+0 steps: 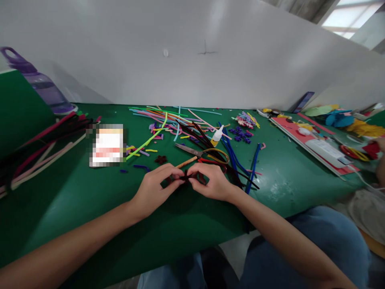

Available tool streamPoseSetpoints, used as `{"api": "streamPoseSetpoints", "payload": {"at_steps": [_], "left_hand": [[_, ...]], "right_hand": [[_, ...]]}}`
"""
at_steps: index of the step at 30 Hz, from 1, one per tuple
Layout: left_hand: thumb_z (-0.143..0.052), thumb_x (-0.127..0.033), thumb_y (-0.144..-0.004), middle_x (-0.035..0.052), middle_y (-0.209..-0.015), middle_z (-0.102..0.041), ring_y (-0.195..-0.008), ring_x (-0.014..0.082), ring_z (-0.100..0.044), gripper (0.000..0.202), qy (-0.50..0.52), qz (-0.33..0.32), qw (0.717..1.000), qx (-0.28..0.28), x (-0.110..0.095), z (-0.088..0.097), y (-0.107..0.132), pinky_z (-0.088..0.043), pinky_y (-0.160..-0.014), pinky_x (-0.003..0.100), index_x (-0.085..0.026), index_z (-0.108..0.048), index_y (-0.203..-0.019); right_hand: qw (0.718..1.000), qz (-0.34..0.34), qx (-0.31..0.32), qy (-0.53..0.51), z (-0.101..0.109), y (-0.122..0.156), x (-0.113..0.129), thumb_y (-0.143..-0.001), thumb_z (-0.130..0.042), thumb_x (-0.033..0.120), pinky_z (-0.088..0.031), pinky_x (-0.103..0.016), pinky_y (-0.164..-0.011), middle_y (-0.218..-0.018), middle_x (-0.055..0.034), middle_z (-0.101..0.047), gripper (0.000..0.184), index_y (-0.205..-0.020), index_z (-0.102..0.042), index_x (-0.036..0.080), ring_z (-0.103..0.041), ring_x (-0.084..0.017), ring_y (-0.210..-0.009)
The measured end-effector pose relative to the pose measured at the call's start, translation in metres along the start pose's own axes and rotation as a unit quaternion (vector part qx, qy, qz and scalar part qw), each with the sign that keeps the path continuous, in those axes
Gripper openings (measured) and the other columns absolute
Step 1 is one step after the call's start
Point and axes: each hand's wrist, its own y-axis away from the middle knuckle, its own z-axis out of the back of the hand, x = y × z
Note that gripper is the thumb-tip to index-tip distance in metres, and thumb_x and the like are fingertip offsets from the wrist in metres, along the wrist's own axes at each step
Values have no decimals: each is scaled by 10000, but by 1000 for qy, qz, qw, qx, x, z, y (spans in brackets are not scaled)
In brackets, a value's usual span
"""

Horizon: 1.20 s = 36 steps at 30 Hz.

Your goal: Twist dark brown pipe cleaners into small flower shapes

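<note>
Both of my hands meet over the green table, pinching a small dark maroon pipe-cleaner piece between them. My left hand grips its left side with curled fingers. My right hand pinches the right side. Just behind the hands lie scissors with yellow and red handles and a thin orange stick. A finished dark maroon flower shape rests a little to the left.
Many coloured pipe cleaners are strewn across the middle, with a small glue bottle and purple flower pieces. A bundle of pipe cleaners and a purple bottle sit left. A red board with craft items lies right.
</note>
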Motion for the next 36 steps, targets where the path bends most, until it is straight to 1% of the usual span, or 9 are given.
{"api": "streamPoseSetpoints", "payload": {"at_steps": [4,9,15,18,21,26,28,32,36], "left_hand": [[-587,-174,-826,19,-801,-610,-748,137,-583,56,13,6,1000,9,1,1,-1,-470,-674,234,-179,-630,-862],[-578,-145,-827,25,-788,-611,-746,140,-582,61,31,-6,999,9,0,2,-3,-461,-688,241,-165,-635,-839],[-574,-145,-827,21,-755,-602,-734,140,-576,90,42,-4,999,24,1,3,-4,-450,-684,245,-161,-632,-760],[-581,-181,-832,20,-779,-610,-738,139,-579,56,27,11,999,30,2,2,-3,-455,-673,241,-168,-631,-812],[-598,-230,-827,30,-835,-625,-747,141,-585,76,15,8,999,27,1,1,-1,-467,-658,235,-174,-628,-868],[-627,-270,-807,29,-867,-658,-767,149,-610,117,11,32,999,10,-1,0,1,-491,-682,239,-177,-621,-878],[-614,-264,-815,16,-844,-670,-778,151,-621,92,11,40,999,12,0,0,1,-496,-711,246,-185,-629,-859],[-599,-237,-823,5,-812,-681,-765,147,-633,62,16,34,999,14,0,0,1,-497,-727,243,-189,-639,-827],[-570,-183,-839,9,-785,-678,-753,140,-636,86,43,25,999,22,0,1,2,-493,-731,234,-179,-642,-792]], "right_hand": [[1000,-2,2,-1,0,0,0,-781,-528,126,-457,-223,-614,-777,-14,-618,123,-881,-566,187,-558,-115,-635],[1000,6,11,-13,1,0,1,-766,-519,94,-455,-222,-625,-782,-17,-617,151,-880,-563,183,-559,-115,-643],[1000,10,9,-16,0,0,0,-769,-517,97,-459,-224,-629,-776,-15,-613,144,-875,-566,181,-559,-114,-645],[1000,0,2,-13,0,0,-1,-774,-520,107,-462,-223,-623,-782,-18,-618,137,-877,-571,180,-561,-115,-649],[1000,-12,-5,-11,0,-1,-2,-775,-526,116,-462,-218,-606,-779,-17,-622,128,-876,-577,178,-556,-113,-637],[1000,-16,-3,-20,0,-1,1,-779,-534,121,-470,-212,-618,-778,-14,-627,123,-879,-583,174,-566,-108,-643],[1000,-16,4,-23,0,-1,2,-777,-530,114,-475,-217,-632,-793,-17,-632,134,-883,-581,178,-574,-113,-656],[999,-16,15,-26,0,-1,2,-771,-523,104,-479,-226,-638,-803,-21,-634,156,-893,-579,183,-578,-118,-657],[999,-11,15,-30,0,-1,2,-772,-518,101,-480,-221,-635,-813,-22,-632,162,-899,-579,181,-577,-113,-649]]}}
